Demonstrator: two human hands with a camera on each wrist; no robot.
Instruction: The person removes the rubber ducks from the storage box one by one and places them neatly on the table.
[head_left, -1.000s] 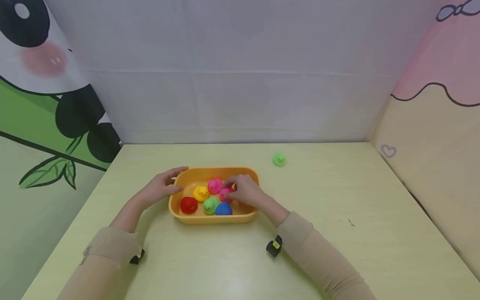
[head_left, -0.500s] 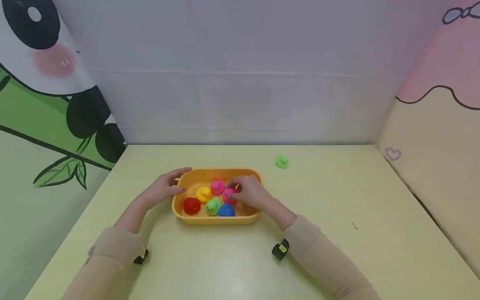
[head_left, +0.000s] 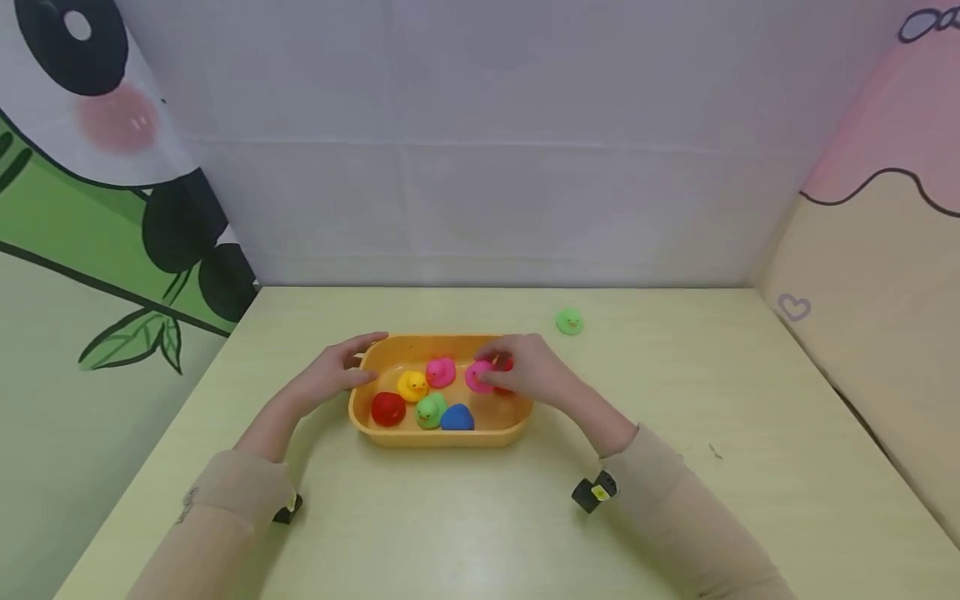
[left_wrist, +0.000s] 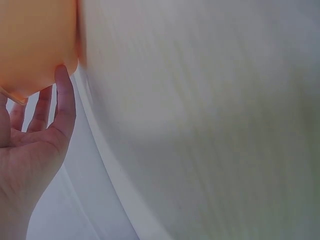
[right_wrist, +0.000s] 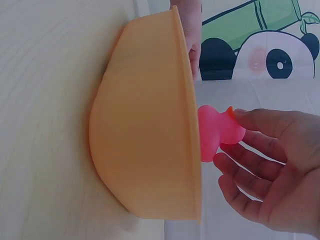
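In the head view, a yellow-orange plastic basin [head_left: 442, 438] holds several rubber ducks and other toys. My right hand [head_left: 536, 371], over its right end, pinches a pink rubber duck [head_left: 477, 377]. The right wrist view shows thumb and fingers on this duck [right_wrist: 210, 132], at rim height. Something red [head_left: 506, 365] shows partly behind that hand. My left hand [head_left: 326, 382] rests against the basin's left end, thumb and fingers spread and touching it. Inside lie another pink duck [head_left: 441, 372], a yellow duck [head_left: 412, 386], a green duck [head_left: 431, 411], a red toy [head_left: 387, 408] and a blue toy [head_left: 457, 417].
Another green duck [head_left: 570, 322] sits on the pale wooden table [head_left: 675, 500], behind and right of the basin. A white sheet [head_left: 487, 208] stands along the table's back edge. Printed panels flank both sides. A black wrist camera [head_left: 595, 492] hangs below my right forearm.
My right hand has moved right with the pink duck, away from the other ducks, and the red thing behind it has come into view. My left hand stays at the basin's end.
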